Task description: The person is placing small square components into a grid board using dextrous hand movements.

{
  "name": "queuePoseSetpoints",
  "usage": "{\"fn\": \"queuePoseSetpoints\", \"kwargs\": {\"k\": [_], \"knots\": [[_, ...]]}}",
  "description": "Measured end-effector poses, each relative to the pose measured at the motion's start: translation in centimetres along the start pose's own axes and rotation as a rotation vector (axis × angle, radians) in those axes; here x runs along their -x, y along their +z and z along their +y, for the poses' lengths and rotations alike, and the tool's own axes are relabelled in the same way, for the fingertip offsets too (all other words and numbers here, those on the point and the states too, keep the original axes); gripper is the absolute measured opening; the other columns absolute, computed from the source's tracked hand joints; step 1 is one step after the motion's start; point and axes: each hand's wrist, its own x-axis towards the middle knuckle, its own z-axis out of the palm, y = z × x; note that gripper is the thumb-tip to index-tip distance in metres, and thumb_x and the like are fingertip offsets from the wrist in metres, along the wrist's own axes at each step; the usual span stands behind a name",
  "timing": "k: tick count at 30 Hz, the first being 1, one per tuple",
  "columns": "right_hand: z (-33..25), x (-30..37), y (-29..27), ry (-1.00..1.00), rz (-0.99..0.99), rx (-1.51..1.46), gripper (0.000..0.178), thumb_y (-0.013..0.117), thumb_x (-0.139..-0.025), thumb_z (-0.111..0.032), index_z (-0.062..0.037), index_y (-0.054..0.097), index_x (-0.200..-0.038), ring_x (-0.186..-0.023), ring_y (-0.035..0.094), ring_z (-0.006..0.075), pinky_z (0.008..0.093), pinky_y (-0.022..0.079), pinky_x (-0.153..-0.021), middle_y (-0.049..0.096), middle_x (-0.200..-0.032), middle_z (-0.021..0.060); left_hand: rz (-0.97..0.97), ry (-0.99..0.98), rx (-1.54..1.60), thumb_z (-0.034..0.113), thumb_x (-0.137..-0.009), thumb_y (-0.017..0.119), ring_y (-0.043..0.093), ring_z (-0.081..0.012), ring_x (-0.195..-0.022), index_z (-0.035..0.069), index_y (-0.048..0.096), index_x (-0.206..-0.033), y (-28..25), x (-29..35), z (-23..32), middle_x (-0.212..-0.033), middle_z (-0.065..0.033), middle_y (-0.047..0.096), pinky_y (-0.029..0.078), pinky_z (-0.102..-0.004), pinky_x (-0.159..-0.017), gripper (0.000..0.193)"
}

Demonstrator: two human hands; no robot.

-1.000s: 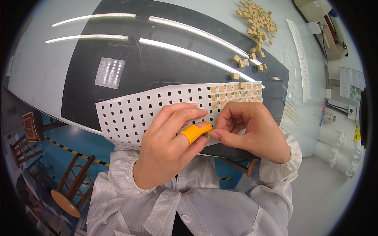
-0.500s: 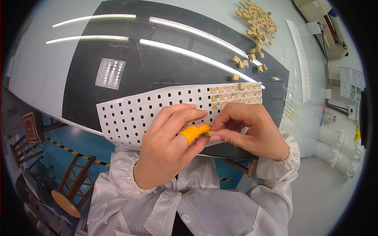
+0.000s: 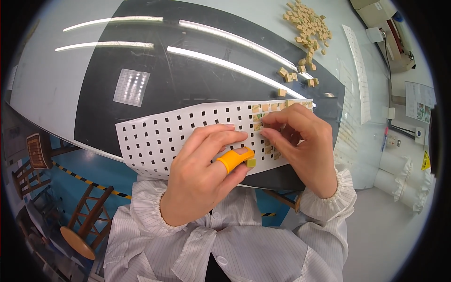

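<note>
A white sheet (image 3: 188, 131) punched with rows of small square holes lies over the near edge of a black mat (image 3: 188, 80). Tan square tiles fill the holes at its right end (image 3: 272, 107). My left hand (image 3: 202, 174) rests on the sheet; its thumb wears an orange finger cot (image 3: 233, 158). A small greenish-tan tile (image 3: 251, 162) is pinched at the thumb tip. My right hand (image 3: 305, 145) is curled just to the right, fingertips pressed down on the sheet beside the filled holes. Whether they hold a tile is hidden.
A heap of loose tan tiles (image 3: 307, 23) lies at the far right of the table, with a few strays (image 3: 293, 75) closer to the sheet. A long white strip (image 3: 357, 75) runs along the right edge. Wooden stools (image 3: 84, 221) stand on the blue floor below.
My hands were pinched together around the orange-capped thumb. Now the right hand has lifted away to the sheet, and the left keeps a small tile at its thumb tip.
</note>
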Motion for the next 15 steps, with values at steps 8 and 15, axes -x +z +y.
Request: {"fn": "queuePoseSetpoints", "kwargs": {"k": [8, 15], "knots": [[-0.1, 0.5, 0.7, -0.007, 0.058, 0.034, 0.012, 0.075, -0.079, -0.004, -0.0005, 0.068, -0.088, -0.056, 0.059, 0.0151, 0.0265, 0.048, -0.053, 0.062, -0.076, 0.0077, 0.008, 0.005, -0.002, -0.003, -0.064, 0.08, 0.06, -0.0272, -0.108, -0.001, 0.071, -0.088, 0.1, 0.0, -0.1, -0.109, -0.0073, 0.067, 0.058, -0.0304, -0.075, 0.026], [-0.1, -0.3, -0.8, 0.163, -0.118, -0.163, 0.012, 0.074, -0.083, -0.006, 0.0021, 0.065, -0.084, -0.056, 0.057, 0.0068, 0.0228, 0.046, -0.051, 0.064, -0.071, 0.0051, 0.012, 0.01, -0.009, -0.003, -0.064, 0.08, 0.06, -0.0269, -0.108, 0.0, 0.072, -0.088, 0.1, 0.1, -0.2, -0.109, -0.0067, 0.067, 0.058, -0.0295, -0.074, 0.026]]}}
